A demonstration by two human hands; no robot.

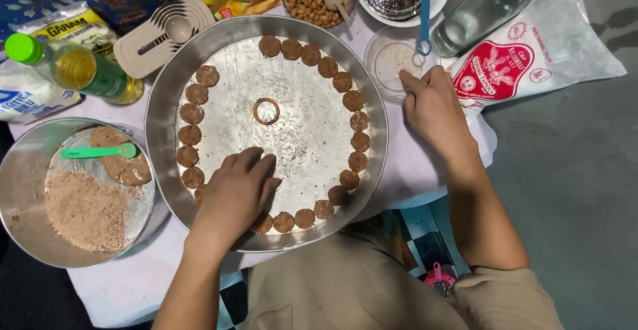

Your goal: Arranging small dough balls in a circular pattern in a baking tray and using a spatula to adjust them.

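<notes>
Scanning from the left, I saw the steel bowl (26,190) holding brown crumbly dough (85,210) and a smoother lump with a green spoon (100,151) lying across it, so plenty of dough remained unshaped. Next to it sat the big round tray (166,91), where flat brown dough discs (191,114) ran in a ring just inside the rim, a small metal ring (266,110) lying near its middle. I judged the outer ring nearly closed: discs lined the left, top, right and bottom, with the lower-left stretch hidden under my left hand (236,194). That hand lay flat and released, palm down on the tray, grasping nothing I could see. The tray's middle was bare, so inner rows were not yet laid. Further right, my right hand (435,114) rested loosely curled, its fingertips touching the small clear bowl (393,61) of whitish powder, beside a white and red bag (525,51).
</notes>
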